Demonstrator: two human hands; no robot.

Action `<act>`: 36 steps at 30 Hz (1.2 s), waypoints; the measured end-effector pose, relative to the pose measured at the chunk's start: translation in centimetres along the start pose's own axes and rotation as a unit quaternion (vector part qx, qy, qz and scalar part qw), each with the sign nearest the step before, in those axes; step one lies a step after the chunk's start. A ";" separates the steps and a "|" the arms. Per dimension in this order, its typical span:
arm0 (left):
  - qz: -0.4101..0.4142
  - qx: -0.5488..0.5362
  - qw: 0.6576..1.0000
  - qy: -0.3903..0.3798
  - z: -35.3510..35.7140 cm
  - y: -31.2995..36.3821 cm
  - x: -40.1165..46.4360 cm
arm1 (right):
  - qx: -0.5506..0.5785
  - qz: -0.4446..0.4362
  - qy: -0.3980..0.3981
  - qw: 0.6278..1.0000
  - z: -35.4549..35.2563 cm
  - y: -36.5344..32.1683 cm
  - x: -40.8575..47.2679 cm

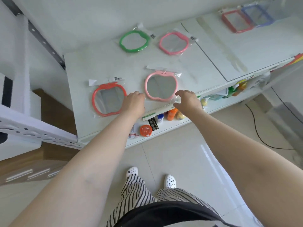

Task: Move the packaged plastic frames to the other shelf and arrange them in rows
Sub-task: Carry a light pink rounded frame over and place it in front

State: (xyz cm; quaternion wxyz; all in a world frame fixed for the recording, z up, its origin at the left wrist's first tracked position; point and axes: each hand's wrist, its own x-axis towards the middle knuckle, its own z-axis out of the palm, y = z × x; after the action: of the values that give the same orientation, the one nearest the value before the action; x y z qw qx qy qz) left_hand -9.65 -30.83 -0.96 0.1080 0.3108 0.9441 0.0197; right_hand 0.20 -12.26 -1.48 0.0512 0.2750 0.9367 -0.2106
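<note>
Four apple-shaped frames in clear bags lie on the white shelf top [205, 63]. A green frame [133, 40] and a pink frame [173, 43] form the far row. An orange-red frame [108, 99] and a light pink frame [161, 86] form the near row. My left hand [133, 102] rests between the two near frames, fingers curled, touching the bag edge of the light pink one. My right hand [186, 100] hovers at that bag's right edge with fingers spread. A red rectangular frame [236, 22] and a blue rectangular frame [257, 15] lie at the far right.
A lower shelf [180, 126] under the top holds bottles, an orange round box [146, 130] and small goods. A metal rack [37, 133] with white foam and cardboard boxes stands at the left. A black cable [259, 131] runs across the tiled floor.
</note>
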 end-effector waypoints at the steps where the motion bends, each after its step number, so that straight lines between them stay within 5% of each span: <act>1: 0.006 -0.004 1.000 0.001 0.0 -0.2 0.8 | 0.003 0.016 0.003 1.000 0.1 -0.1 0.2; 9: -0.039 -0.181 0.979 -0.088 -0.1 -1.6 5.8 | 0.060 0.209 0.009 0.976 2.2 -3.4 1.9; 15: -0.142 -0.513 0.841 -0.096 -0.2 -1.5 6.7 | 0.224 0.332 0.052 0.915 3.4 -6.1 2.2; 24: -0.097 -0.560 0.812 -0.131 -1.0 1.6 5.4 | 0.541 0.357 0.150 0.747 2.0 -2.7 -2.0; 27: -0.070 -0.558 0.816 -0.138 -1.6 3.9 4.2 | 0.571 0.356 0.166 0.721 0.9 -0.7 -3.4; 36: -0.103 -0.619 0.754 -0.192 -0.6 14.3 1.3 | 0.617 0.343 0.154 0.692 -2.5 9.0 -8.4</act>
State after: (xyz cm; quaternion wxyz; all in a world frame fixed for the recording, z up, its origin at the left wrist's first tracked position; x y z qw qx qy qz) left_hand -2.50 -18.53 0.90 0.4577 0.0745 0.7111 0.5285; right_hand 12.20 -8.52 -0.75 -0.2058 0.5756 0.4314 -0.6635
